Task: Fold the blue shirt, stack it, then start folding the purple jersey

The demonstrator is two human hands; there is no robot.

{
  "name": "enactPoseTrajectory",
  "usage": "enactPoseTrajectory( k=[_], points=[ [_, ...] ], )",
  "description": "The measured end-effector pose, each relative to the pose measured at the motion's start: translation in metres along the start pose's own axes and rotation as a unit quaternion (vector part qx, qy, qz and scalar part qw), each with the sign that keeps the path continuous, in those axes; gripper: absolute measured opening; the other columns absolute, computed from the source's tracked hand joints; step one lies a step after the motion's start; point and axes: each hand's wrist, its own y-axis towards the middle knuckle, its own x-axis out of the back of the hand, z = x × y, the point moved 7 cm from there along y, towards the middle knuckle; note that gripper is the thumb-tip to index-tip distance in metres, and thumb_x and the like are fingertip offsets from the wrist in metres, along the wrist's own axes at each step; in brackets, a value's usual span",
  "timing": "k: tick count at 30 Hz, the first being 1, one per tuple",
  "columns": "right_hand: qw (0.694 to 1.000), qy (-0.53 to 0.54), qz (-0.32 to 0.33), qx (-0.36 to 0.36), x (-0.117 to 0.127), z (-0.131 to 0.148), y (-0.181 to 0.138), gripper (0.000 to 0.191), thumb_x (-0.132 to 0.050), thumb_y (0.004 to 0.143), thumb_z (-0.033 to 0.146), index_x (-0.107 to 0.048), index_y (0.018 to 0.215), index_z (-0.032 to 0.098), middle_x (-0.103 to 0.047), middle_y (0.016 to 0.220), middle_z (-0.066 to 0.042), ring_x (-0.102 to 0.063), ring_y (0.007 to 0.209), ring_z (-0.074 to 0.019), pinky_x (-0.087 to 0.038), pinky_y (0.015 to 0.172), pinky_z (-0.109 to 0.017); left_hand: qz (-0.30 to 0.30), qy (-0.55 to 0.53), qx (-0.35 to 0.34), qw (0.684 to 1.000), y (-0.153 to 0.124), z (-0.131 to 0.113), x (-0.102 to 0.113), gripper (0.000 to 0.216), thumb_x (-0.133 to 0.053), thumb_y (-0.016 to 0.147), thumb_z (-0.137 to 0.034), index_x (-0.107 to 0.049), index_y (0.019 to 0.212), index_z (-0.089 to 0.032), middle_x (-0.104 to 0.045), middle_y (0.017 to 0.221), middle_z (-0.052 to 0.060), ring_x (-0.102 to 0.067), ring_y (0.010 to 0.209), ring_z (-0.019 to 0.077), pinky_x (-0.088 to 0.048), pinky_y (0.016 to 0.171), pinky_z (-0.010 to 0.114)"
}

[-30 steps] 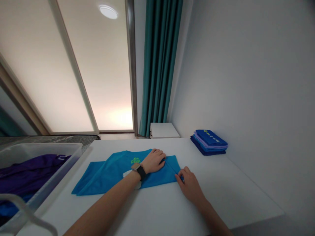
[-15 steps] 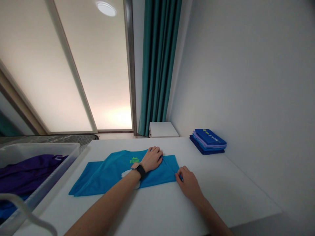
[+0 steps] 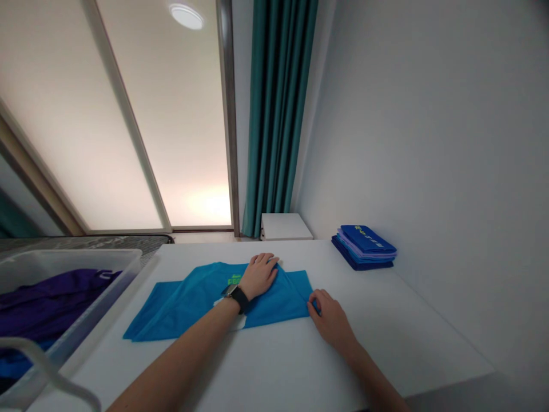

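Note:
A bright blue T-shirt [image 3: 189,306] with a green chest print and a white patch lies partly folded on the white table [image 3: 274,366]. My left hand [image 3: 259,276], with a dark watch on its wrist, rests flat on the upper middle of the cloth, fingers stretched out. At the shirt's right end, my right hand [image 3: 329,316] pinches the edge between thumb and fingers. The fabric between the two hands shows slight creases. My left wrist and forearm hide part of the white patch.
On the right stands a stack of folded clothes [image 3: 364,247] in blues and lilac, near the wall. To the left is a clear plastic bin [image 3: 132,260] holding purple and blue garments [image 3: 55,297]. A white cabinet [image 3: 286,226] and a green curtain [image 3: 278,114] are behind the table.
My left hand has slid slightly left across the shirt, covering more of the green print. My right hand stays at the shirt's right edge.

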Motion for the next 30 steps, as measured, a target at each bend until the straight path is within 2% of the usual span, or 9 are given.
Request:
enactPoseTrajectory(
  k=[5, 8, 12, 16, 22, 26, 30],
  points=[
    [1.000, 0.005, -0.007, 0.019, 0.007, 0.009, 0.018, 0.015, -0.043, 0.088, 0.017, -0.056, 0.081, 0.021, -0.059, 0.079, -0.003, -0.055, 0.076, -0.0190, -0.041, 0.071, -0.030, 0.014, 0.008, 0.006, 1.000, -0.022, 0.011, 0.017, 0.038, -0.045, 0.094, -0.027, -0.052, 0.131, -0.024, -0.057, 0.128, 0.008, -0.048, 0.120, 0.0248, -0.035, 0.103, 0.041],
    [0.998, 0.004, 0.009, 0.060, 0.005, 0.031, 0.032, 0.019, -0.042, 0.091, 0.017, -0.061, 0.090, 0.020, -0.062, 0.089, -0.006, -0.056, 0.086, -0.0212, -0.041, 0.081, -0.034, 0.022, 0.005, 0.011, 1.000, -0.041, 0.016, 0.027, 0.038, -0.045, 0.093, -0.027, -0.053, 0.130, -0.023, -0.057, 0.129, 0.008, -0.049, 0.120, 0.0247, -0.036, 0.103, 0.041],
    [0.988, 0.019, 0.065, 0.139, -0.011, 0.073, 0.046, 0.028, -0.040, 0.094, 0.016, -0.062, 0.111, 0.019, -0.063, 0.110, -0.009, -0.055, 0.104, -0.0226, -0.041, 0.091, -0.037, 0.030, 0.013, 0.016, 0.999, -0.068, 0.028, 0.036, 0.040, -0.044, 0.094, -0.028, -0.052, 0.133, -0.022, -0.056, 0.132, 0.009, -0.049, 0.122, 0.0257, -0.036, 0.105, 0.043],
    [0.976, 0.025, 0.122, 0.178, -0.035, 0.098, 0.055, 0.032, -0.042, 0.094, 0.018, -0.059, 0.122, 0.020, -0.060, 0.122, -0.009, -0.052, 0.114, -0.0229, -0.040, 0.096, -0.037, 0.023, 0.032, 0.054, 0.998, -0.098, 0.060, 0.047, 0.040, -0.044, 0.094, -0.030, -0.053, 0.133, -0.023, -0.056, 0.134, 0.009, -0.049, 0.123, 0.0268, -0.036, 0.105, 0.045],
    [0.976, 0.000, 0.147, 0.158, -0.056, 0.092, 0.064, 0.034, -0.044, 0.094, 0.022, -0.057, 0.126, 0.020, -0.055, 0.129, -0.010, -0.048, 0.119, -0.0251, -0.038, 0.100, -0.041, 0.033, 0.038, 0.175, 0.983, -0.140, 0.121, 0.064, 0.039, -0.043, 0.094, -0.036, -0.058, 0.127, -0.024, -0.057, 0.133, 0.009, -0.049, 0.124, 0.0296, -0.037, 0.104, 0.049],
    [0.980, -0.003, 0.134, 0.146, -0.057, 0.088, 0.075, 0.032, -0.042, 0.095, 0.022, -0.059, 0.122, 0.021, -0.058, 0.122, -0.009, -0.052, 0.113, -0.0228, -0.039, 0.097, -0.038, 0.040, 0.026, 0.235, 0.971, -0.150, 0.137, 0.070, 0.039, -0.040, 0.095, -0.037, -0.059, 0.126, -0.022, -0.056, 0.134, 0.010, -0.048, 0.124, 0.0292, -0.038, 0.102, 0.047],
    [0.994, -0.033, 0.069, 0.084, -0.050, 0.069, 0.087, 0.033, -0.041, 0.094, 0.019, -0.059, 0.122, 0.019, -0.060, 0.117, -0.010, -0.052, 0.110, -0.0232, -0.039, 0.094, -0.035, 0.031, 0.062, 0.278, 0.958, -0.154, 0.145, 0.080, 0.040, -0.042, 0.093, -0.035, -0.056, 0.128, -0.020, -0.060, 0.124, 0.011, -0.052, 0.117, 0.0296, -0.039, 0.098, 0.046]
  ],
)
